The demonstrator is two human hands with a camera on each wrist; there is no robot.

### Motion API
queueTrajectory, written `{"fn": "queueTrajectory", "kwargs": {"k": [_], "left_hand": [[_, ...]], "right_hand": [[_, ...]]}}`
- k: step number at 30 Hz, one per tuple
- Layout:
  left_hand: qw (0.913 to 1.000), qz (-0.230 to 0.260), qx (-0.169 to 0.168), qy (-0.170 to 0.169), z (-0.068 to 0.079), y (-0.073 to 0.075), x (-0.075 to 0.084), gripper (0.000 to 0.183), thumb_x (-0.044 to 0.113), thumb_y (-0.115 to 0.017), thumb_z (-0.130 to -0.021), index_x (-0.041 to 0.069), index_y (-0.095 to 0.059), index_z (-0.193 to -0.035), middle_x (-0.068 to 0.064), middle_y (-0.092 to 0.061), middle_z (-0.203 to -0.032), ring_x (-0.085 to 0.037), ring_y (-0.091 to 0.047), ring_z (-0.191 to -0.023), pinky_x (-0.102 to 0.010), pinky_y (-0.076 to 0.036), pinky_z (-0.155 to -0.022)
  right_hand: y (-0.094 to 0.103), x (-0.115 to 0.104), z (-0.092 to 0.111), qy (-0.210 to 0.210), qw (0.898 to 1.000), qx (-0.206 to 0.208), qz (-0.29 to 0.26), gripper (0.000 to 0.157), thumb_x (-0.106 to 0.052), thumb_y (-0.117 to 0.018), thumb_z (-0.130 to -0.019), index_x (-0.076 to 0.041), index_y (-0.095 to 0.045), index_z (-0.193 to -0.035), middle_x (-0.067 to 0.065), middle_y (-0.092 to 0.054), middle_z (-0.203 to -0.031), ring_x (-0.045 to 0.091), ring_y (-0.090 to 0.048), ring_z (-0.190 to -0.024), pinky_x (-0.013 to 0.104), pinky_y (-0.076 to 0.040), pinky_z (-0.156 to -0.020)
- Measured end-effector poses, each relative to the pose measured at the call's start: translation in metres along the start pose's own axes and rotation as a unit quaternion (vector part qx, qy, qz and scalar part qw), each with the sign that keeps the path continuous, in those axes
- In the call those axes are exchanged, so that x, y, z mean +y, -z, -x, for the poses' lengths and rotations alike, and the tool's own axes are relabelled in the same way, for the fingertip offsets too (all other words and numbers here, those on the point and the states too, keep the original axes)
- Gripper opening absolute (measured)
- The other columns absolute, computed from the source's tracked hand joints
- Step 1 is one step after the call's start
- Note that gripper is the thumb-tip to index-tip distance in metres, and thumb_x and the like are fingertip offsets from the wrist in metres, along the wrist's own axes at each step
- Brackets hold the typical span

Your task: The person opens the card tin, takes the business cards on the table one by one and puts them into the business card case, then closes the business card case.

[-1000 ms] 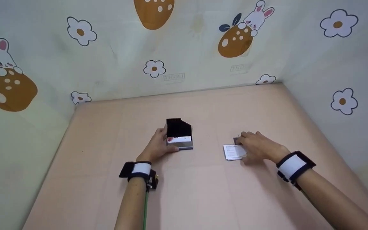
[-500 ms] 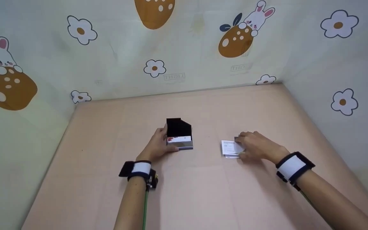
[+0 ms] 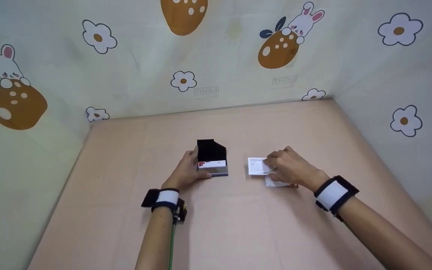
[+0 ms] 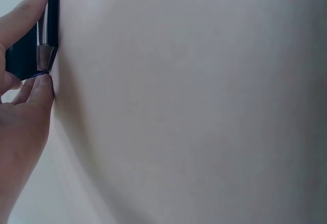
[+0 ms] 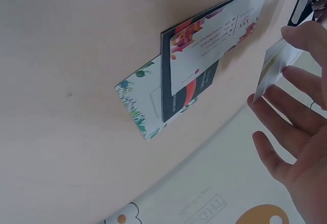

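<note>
In the head view my left hand holds a black business card case by its left side, the thumb along its front edge. The case stands open with its lid up, and a white card with a red print shows inside. In the left wrist view only a corner of the case shows between thumb and fingers. My right hand pinches a white printed business card above the table. The right wrist view has this card between thumb and fingertips, apart from the cards lying below.
Several loose business cards overlap on the table under my right hand, one with green leaves. The pink-covered table meets a patterned wall covering at the back and sides. Each wrist wears a strapped camera band.
My right hand has drawn one card off the loose cards and carried it left and slightly back, closer to the case. The left hand and the case stay in place.
</note>
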State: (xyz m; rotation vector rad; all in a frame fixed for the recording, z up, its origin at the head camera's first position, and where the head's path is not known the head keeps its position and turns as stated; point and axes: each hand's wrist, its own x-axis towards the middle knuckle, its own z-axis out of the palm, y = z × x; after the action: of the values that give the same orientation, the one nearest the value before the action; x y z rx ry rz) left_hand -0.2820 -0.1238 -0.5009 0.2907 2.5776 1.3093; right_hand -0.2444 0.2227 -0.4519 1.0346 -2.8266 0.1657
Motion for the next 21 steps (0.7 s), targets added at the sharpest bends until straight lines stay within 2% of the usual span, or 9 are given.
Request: {"fn": "queueTrajectory", "kwargs": {"k": [5,14,21], "left_hand": [[1.0,-0.005,0.001,0.008,0.0,0.0,0.001,0.114,0.021,-0.088,-0.077,0.008,-0.011,-0.16,-0.02,-0.03,-0.158,-0.036,-0.027,-0.151,-0.045,-0.019,-0.128],[0.9995,-0.017,0.007,0.024,-0.003,0.0,0.004,0.113,0.022,-0.088,-0.077,0.019,-0.012,-0.161,-0.017,-0.033,-0.157,-0.035,-0.029,-0.15,-0.048,-0.021,-0.127],[0.9999,-0.004,0.004,0.015,0.0,0.0,0.001,0.113,0.021,-0.088,-0.077,0.012,-0.013,-0.16,-0.018,-0.031,-0.158,-0.036,-0.027,-0.151,-0.047,-0.02,-0.127]], "right_hand": [[-0.003,-0.004,-0.011,0.01,1.0,0.009,-0.007,0.038,-0.022,-0.086,-0.076,-0.007,-0.076,-0.11,0.016,-0.075,-0.114,0.03,-0.071,-0.105,0.046,-0.051,-0.086],[-0.006,-0.015,-0.035,0.043,0.998,0.045,0.03,0.033,-0.024,-0.083,-0.081,-0.009,-0.077,-0.11,0.016,-0.074,-0.117,0.029,-0.071,-0.106,0.043,-0.051,-0.082],[-0.008,-0.025,-0.052,0.052,0.996,0.061,0.026,0.031,-0.022,-0.083,-0.082,-0.009,-0.078,-0.11,0.016,-0.073,-0.118,0.03,-0.071,-0.107,0.044,-0.052,-0.082]]}}
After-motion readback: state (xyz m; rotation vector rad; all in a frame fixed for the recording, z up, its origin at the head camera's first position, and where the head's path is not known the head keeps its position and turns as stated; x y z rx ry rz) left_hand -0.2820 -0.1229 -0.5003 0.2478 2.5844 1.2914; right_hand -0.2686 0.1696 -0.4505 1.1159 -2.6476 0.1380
